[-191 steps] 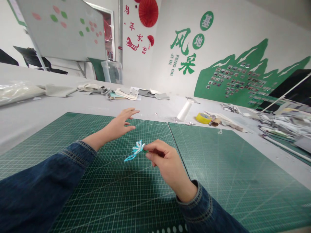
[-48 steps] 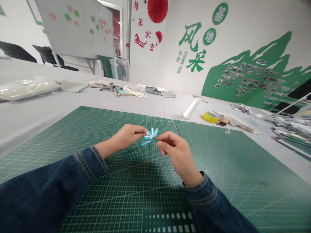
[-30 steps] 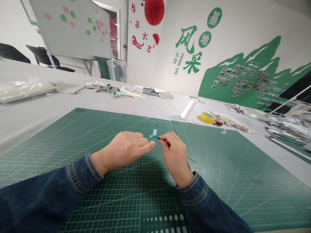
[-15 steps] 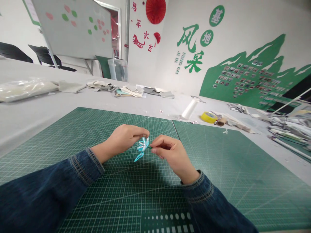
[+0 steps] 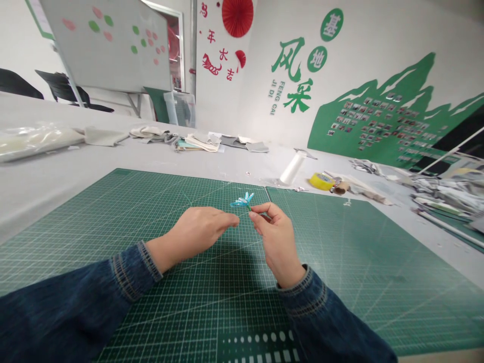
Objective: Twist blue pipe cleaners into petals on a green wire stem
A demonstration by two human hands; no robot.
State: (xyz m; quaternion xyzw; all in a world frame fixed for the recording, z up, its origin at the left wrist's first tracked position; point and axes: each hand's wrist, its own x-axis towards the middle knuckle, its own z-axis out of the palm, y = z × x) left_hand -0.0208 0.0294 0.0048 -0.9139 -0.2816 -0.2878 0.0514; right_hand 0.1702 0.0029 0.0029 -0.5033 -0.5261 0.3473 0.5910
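A small blue flower with white beaded petals (image 5: 242,200) is held above the green cutting mat (image 5: 151,201). Its green stem is pinched between the thumb and fingers of my right hand (image 5: 273,234), and the petals point up and to the left. My left hand (image 5: 198,232) is just left of and below the flower, apart from it. The left fingers are pressed together and bent toward the right hand; what they hold, if anything, is hidden.
A second green mat (image 5: 363,262) adjoins on the right. Beyond the mats lie yellow tape (image 5: 321,181), a white roll (image 5: 293,169), fabric pieces (image 5: 204,142) and a plastic-wrapped bundle (image 5: 38,141). Cloth and tubes (image 5: 449,201) pile up at the right.
The flower has moved up and to the right and turned upward in my right hand. My left hand has come away from the petals and sits slightly lower.
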